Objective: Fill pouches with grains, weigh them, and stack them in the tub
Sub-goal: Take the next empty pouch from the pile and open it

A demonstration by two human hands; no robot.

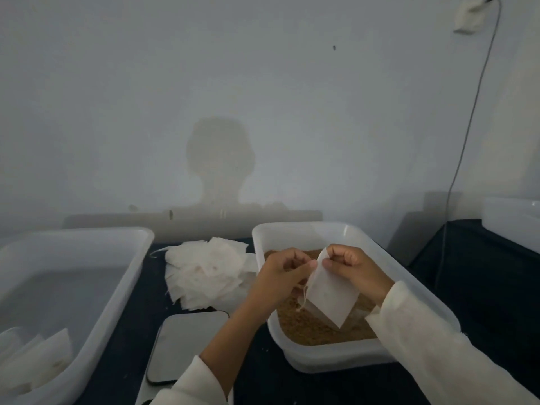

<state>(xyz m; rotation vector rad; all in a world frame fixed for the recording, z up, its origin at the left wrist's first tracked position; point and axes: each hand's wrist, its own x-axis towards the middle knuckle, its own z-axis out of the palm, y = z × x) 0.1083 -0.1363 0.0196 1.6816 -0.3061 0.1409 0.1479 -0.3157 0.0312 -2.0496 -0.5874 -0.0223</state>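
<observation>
A white pouch [331, 296] with a drawstring hangs above the brown grains [309, 328] in the right tub [295, 232]. My left hand [280, 276] pinches the pouch's top edge on the left side. My right hand [350, 264] pinches the same top edge from the right. A heap of empty white pouches [204, 270] lies on the dark table between the tubs. The flat scale [184, 343] sits in front of that heap, under my left forearm. The left tub [122, 290] holds a few pouches [32, 361] in its near corner.
A plain wall rises right behind the table. At the far right a cable [467, 133] hangs down the wall from a socket, and another white container [511, 217] stands on a dark surface.
</observation>
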